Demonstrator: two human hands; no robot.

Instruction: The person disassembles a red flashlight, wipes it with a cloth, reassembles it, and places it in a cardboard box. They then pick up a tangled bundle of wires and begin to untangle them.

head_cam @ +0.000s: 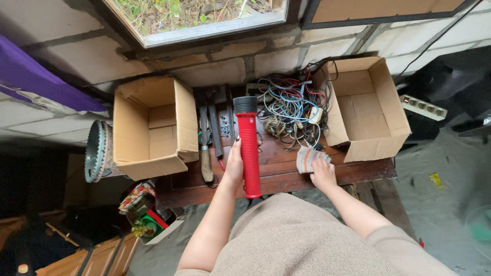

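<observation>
My left hand (235, 166) grips a long red flashlight (249, 148) with a black head, held upright above the dark wooden table (286, 179). My right hand (323, 173) rests on a striped grey cloth (308, 158) lying on the table near its front edge. A tangle of coloured cables (291, 110) lies just beyond the cloth. Hand tools (209, 138), among them a wooden-handled one, lie to the left of the flashlight.
An open cardboard box (153, 128) stands on the table's left end, another open box (365, 110) on the right. A round saw blade (94, 151) leans left of the table. A white power strip (423, 107) lies at the right. Brick wall and window behind.
</observation>
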